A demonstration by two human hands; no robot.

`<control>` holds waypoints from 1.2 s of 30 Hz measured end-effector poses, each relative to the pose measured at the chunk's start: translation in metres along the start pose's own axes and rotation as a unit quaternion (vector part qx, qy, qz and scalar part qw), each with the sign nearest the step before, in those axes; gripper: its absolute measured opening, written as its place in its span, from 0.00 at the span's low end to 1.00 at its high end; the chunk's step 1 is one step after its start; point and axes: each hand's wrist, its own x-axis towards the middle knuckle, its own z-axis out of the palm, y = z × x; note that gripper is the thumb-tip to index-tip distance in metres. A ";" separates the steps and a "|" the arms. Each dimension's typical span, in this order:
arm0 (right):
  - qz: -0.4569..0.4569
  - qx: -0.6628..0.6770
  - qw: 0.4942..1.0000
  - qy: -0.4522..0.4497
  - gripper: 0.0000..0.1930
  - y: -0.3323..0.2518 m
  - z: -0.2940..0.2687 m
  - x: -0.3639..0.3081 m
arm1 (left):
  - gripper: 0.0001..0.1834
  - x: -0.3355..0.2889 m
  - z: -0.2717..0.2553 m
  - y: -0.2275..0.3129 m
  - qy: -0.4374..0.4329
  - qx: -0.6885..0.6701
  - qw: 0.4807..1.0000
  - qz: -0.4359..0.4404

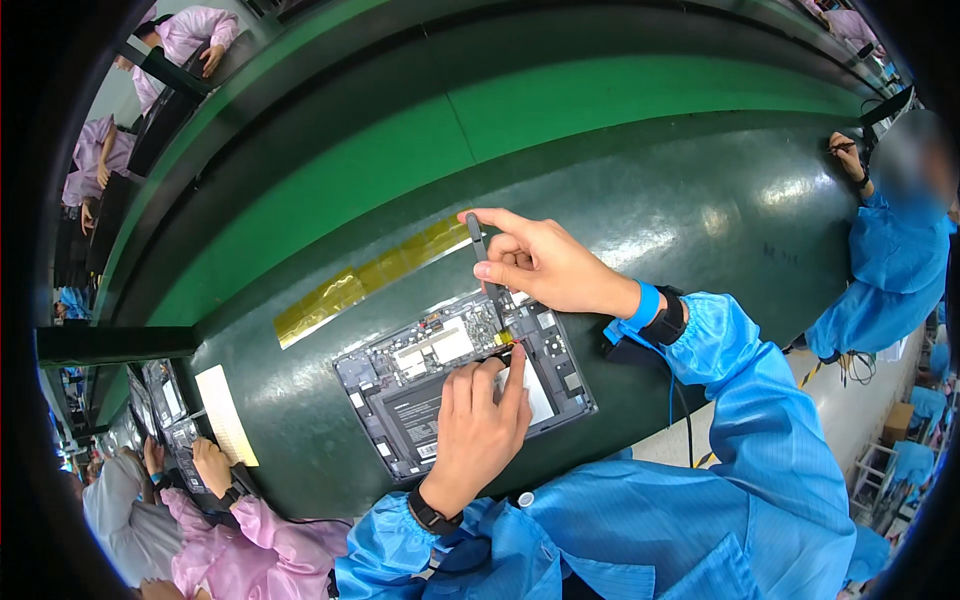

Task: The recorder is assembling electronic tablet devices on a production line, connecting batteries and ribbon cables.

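Observation:
An opened laptop base [352,378] lies on the green bench in front of me, its circuit board [440,345] and dark battery [412,422] exposed. My left hand [475,420] rests over the battery area; its index finger reaches out beside a small piece of yellow tape [504,338] on the board. Whether that fingertip presses on the tape or beside it, I cannot make out. My right hand [545,260] grips a slim black spudger-like tool [476,238] between thumb and fingers. The tool's narrow end points down at the board near the yellow tape.
Amber tape strips [375,275] lie along the bench behind the laptop. A pale paper strip [227,415] sits at left, near a pink-sleeved co-worker's hand [211,465]. A blue-sleeved co-worker [875,270] works at far right. A dark cable [688,420] hangs by my right sleeve.

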 end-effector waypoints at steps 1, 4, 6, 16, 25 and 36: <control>0.002 0.001 1.000 0.000 0.30 0.002 0.001 0.000 | 0.26 0.000 0.000 0.000 0.001 0.010 1.000 0.006; -0.010 -0.005 1.000 0.005 0.30 0.005 0.001 0.002 | 0.26 0.001 0.001 0.000 0.001 0.018 1.000 0.011; -0.019 -0.023 1.000 -0.006 0.30 0.004 0.001 0.004 | 0.26 0.001 0.001 0.000 0.002 0.016 1.000 0.011; -0.017 -0.018 1.000 0.014 0.28 0.011 0.005 0.004 | 0.26 0.002 0.001 -0.001 0.004 0.008 1.000 0.010; -0.012 -0.030 0.999 0.021 0.21 0.009 0.005 0.003 | 0.26 0.003 0.000 -0.001 0.003 0.004 1.000 0.008; -0.013 -0.027 0.999 0.015 0.19 0.006 0.004 0.002 | 0.25 0.004 -0.001 -0.001 0.004 0.003 1.000 0.004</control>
